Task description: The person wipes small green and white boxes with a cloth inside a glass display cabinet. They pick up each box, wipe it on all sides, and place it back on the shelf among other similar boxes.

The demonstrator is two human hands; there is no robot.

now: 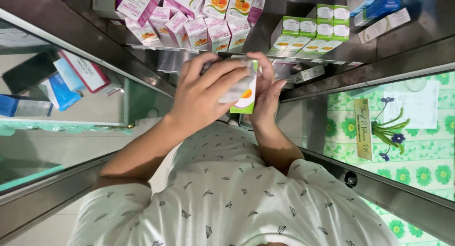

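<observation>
Shirt [237, 198]: white with small grey paper-plane marks, filling the near bottom of the view.
Left hand [204, 92]: raised in front of the chest, fingers [227, 71] curled over a crinkled clear wrapper and the top of a small carton.
Small carton [246, 97]: white with green edges and an orange fruit picture, held between both hands just before the shelf edge.
Right hand [266, 89]: on the carton's other side, fingers bent around its edge, thumb pressing its side.
Steel shelf [369, 52]: beyond the hands, with a metal rim.
Pink-and-white boxes [189, 26]: crowded on the shelf, behind the left hand.
Green-and-white boxes [313, 33]: stacked in rows farther right.
Blue boxes [377, 7]: at the far corner.
Glass panel [61, 80]: to the left, blue and red packets behind it.
Flowered surface [407, 156]: green, at right.
</observation>
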